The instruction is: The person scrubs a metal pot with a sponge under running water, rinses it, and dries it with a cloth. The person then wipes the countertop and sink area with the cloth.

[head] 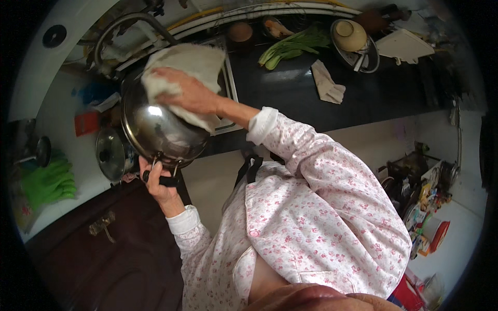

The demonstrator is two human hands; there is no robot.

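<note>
My left hand (158, 182) grips the black side handle of a shiny stainless steel pot (163, 130), which is tilted with its curved outside facing up. Pressed against that outer surface, my right hand (186, 91) holds a cream cloth (194, 62) that drapes over the far part of the pot. The pot is raised in front of the sink edge (232, 77), below a curved metal faucet (136, 17). Whether it touches the counter is hidden.
Leafy green vegetables (290, 46) and a crumpled pale cloth (327, 83) lie on the black countertop (280, 93). A bowl (348, 35) rests upside down in a metal basin (372, 62). Left are a glass-lidded pot (110, 153) and green rubber gloves (48, 179).
</note>
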